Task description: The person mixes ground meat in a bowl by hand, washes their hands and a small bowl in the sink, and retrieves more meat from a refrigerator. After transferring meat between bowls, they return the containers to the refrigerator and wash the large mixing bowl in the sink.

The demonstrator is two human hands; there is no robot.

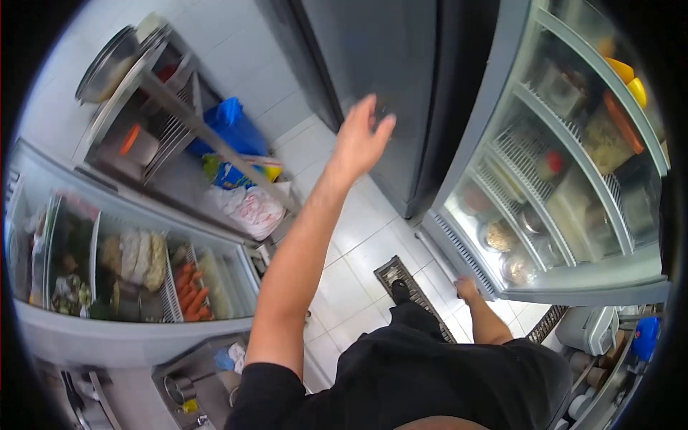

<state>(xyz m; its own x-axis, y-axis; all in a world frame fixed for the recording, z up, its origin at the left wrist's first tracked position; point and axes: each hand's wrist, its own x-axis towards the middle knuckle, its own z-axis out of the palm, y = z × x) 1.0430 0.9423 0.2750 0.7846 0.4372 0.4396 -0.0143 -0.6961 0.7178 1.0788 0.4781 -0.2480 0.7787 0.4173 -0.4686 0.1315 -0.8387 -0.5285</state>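
My left hand (pixel 360 140) is stretched out in front of a tall dark grey door (pixel 380 64). Its thumb stands apart from the bent fingers, and nothing is held in it. Low on the other side, my right hand (pixel 467 289) hangs with curled fingers near the vented base (pixel 459 251) of a glass-fronted fridge (pixel 494 136). A small dark spot shows at those fingers, but I cannot tell what they hold. Behind the glass, tubs and bowls of food (pixel 516 269) stand on wire shelves.
At the left, a second glass-fronted fridge (pixel 129 337) shows carrots (pixel 192 292) and other produce. Beyond it, a metal rack (pixel 172 97) stands near a blue bin (pixel 231 127) and plastic bags (pixel 251 211). A floor drain grate (pixel 390 269) lies by my foot. Shelved items fill the lower right.
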